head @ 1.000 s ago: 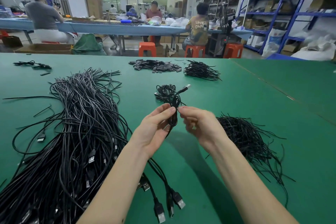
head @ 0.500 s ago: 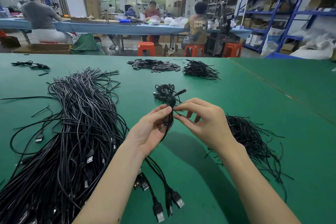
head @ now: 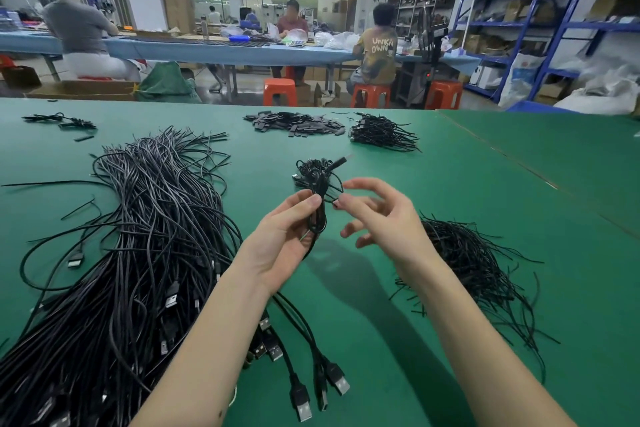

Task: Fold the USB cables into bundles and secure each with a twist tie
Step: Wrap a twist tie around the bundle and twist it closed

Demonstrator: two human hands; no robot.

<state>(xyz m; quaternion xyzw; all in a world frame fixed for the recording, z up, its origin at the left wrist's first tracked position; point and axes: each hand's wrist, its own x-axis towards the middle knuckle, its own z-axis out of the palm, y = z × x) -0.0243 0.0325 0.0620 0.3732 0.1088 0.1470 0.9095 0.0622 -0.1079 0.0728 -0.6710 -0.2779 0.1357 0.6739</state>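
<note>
My left hand (head: 282, 243) holds a folded black USB cable bundle (head: 318, 215) upright above the green table (head: 381, 288), thumb and fingers pinching its middle. My right hand (head: 384, 218) is just to the right of it, thumb and forefinger pinching the end of a thin black twist tie (head: 335, 202) wrapped round the bundle; its other fingers are spread. A big heap of loose black USB cables (head: 131, 253) lies to the left. Loose twist ties (head: 464, 260) are piled to the right.
A finished cable bundle (head: 311, 168) lies on the table beyond my hands. Farther back are a pile of small black parts (head: 294, 123) and more bundled cables (head: 381, 132). People sit at a blue bench behind; blue shelving stands at the right.
My right hand turned over the bundle and came back, working the twist tie round the cable, with its fingers now spread out. My left hand kept holding the bundle in place.
</note>
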